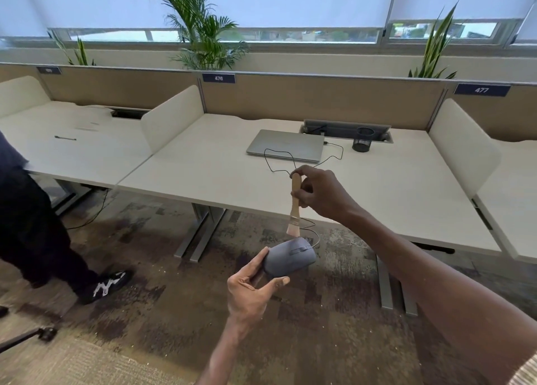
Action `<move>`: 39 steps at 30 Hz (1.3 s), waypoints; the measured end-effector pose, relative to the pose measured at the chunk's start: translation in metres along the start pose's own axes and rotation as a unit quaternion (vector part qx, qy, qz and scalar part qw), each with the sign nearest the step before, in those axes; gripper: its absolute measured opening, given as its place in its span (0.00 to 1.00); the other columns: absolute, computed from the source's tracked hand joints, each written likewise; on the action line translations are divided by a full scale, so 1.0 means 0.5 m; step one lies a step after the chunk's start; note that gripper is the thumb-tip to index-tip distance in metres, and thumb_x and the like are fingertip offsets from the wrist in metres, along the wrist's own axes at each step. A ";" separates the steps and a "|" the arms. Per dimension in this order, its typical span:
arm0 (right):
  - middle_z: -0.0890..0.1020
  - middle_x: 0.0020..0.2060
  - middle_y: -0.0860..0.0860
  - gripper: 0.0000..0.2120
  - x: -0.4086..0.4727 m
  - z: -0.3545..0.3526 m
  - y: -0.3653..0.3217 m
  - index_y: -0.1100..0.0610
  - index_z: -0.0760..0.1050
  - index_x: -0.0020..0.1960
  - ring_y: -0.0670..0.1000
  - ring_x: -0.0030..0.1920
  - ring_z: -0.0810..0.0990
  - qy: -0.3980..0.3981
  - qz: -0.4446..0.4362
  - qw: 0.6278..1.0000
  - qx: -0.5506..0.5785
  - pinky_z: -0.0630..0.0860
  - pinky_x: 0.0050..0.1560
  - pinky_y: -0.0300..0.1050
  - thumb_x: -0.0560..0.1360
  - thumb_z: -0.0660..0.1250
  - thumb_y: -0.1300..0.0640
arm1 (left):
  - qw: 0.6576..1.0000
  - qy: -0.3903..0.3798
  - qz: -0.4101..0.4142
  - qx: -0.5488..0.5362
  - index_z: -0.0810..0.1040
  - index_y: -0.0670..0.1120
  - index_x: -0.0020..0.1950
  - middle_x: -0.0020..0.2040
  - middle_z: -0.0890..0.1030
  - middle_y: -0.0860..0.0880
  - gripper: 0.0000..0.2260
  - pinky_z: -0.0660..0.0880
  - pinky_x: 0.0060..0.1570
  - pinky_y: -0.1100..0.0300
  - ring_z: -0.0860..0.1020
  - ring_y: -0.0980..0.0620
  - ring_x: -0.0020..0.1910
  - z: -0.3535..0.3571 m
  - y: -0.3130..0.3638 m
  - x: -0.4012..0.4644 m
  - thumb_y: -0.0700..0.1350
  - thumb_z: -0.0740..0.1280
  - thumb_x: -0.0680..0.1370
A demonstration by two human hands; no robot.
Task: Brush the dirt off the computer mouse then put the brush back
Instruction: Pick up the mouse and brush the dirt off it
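My left hand [250, 288] grips a grey wired computer mouse [290, 257] by its rear end, held in the air over the carpet in front of the desk. My right hand [321, 191] holds a small wooden-handled brush [295, 201] upright, bristles pointing down. The pale bristles hang just above the mouse's front, near its scroll wheel; I cannot tell whether they touch it. The mouse's thin black cable [279, 159] runs up over the desk edge toward a shut silver laptop [286, 145].
The white desk [203, 166] has side dividers and a black mesh pen cup [362, 139] at the back by a cable tray. Another person's dark-trousered leg and black shoe [106, 285] stand at left. A tripod foot [46, 333] lies on the carpet, lower left.
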State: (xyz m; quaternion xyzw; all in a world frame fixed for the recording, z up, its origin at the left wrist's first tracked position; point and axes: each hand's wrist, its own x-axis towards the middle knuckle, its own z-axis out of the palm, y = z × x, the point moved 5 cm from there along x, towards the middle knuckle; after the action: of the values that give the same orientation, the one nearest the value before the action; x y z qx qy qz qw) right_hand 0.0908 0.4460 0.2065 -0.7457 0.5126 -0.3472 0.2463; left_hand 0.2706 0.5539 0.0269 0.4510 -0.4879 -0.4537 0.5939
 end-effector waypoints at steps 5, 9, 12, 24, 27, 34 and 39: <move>0.85 0.36 0.60 0.12 -0.005 0.011 -0.006 0.62 0.76 0.57 0.58 0.33 0.86 -0.013 0.023 0.996 0.084 0.85 0.39 0.50 0.74 0.72 0.69 | 1.000 -0.002 -0.007 -0.007 0.82 0.57 0.65 0.61 0.85 0.46 0.35 0.80 0.59 0.56 0.83 0.46 0.62 0.001 0.001 0.007 0.53 0.87 0.59; 0.85 0.37 0.62 0.13 -0.009 0.019 0.001 0.64 0.76 0.58 0.59 0.34 0.86 -0.022 0.036 0.998 0.054 0.86 0.40 0.51 0.74 0.72 0.69 | 1.000 -0.006 -0.002 -0.005 0.82 0.58 0.65 0.61 0.84 0.48 0.35 0.80 0.59 0.57 0.83 0.47 0.62 0.002 0.006 0.011 0.53 0.87 0.59; 0.85 0.37 0.61 0.14 -0.002 0.004 -0.004 0.65 0.76 0.60 0.55 0.33 0.85 0.015 0.018 1.000 -0.009 0.85 0.38 0.47 0.75 0.71 0.68 | 1.000 -0.003 -0.001 0.000 0.82 0.58 0.64 0.61 0.84 0.49 0.34 0.81 0.58 0.54 0.83 0.47 0.62 0.003 0.005 0.010 0.54 0.87 0.59; 0.84 0.35 0.64 0.04 0.054 0.079 -0.003 0.70 0.78 0.43 0.61 0.36 0.86 -0.018 0.107 0.991 -0.077 0.84 0.40 0.61 0.70 0.70 0.69 | 1.000 -0.018 0.012 0.007 0.79 0.53 0.68 0.63 0.83 0.47 0.36 0.80 0.60 0.51 0.82 0.44 0.64 0.006 0.011 0.009 0.50 0.86 0.62; 0.84 0.35 0.64 0.03 0.057 0.067 0.015 0.68 0.78 0.43 0.61 0.35 0.86 -0.018 0.118 0.987 -0.111 0.84 0.39 0.60 0.70 0.70 0.69 | 1.000 -0.009 0.013 0.014 0.80 0.57 0.67 0.62 0.84 0.49 0.35 0.80 0.60 0.55 0.82 0.46 0.63 0.001 0.010 0.008 0.51 0.86 0.62; 0.83 0.45 0.66 0.05 0.040 0.004 0.052 0.67 0.77 0.47 0.66 0.46 0.83 0.019 0.139 0.973 -0.181 0.82 0.48 0.57 0.72 0.68 0.66 | 0.999 -0.004 0.019 0.028 0.80 0.55 0.67 0.63 0.84 0.49 0.36 0.80 0.59 0.55 0.82 0.48 0.63 -0.002 0.012 0.014 0.53 0.86 0.61; 0.84 0.36 0.65 0.03 0.039 -0.008 0.014 0.68 0.76 0.42 0.63 0.36 0.85 0.073 0.116 0.988 -0.070 0.83 0.39 0.60 0.72 0.69 0.68 | 0.999 -0.010 0.018 0.031 0.80 0.55 0.67 0.62 0.84 0.50 0.35 0.80 0.58 0.56 0.83 0.49 0.62 0.003 0.013 0.014 0.54 0.86 0.61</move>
State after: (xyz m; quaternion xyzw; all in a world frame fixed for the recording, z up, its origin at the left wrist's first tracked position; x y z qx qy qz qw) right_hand 0.0881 0.4252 0.2089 -0.6691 0.6354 -0.3328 0.1945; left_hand 0.2706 0.5478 0.0344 0.4559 -0.5161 -0.4321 0.5823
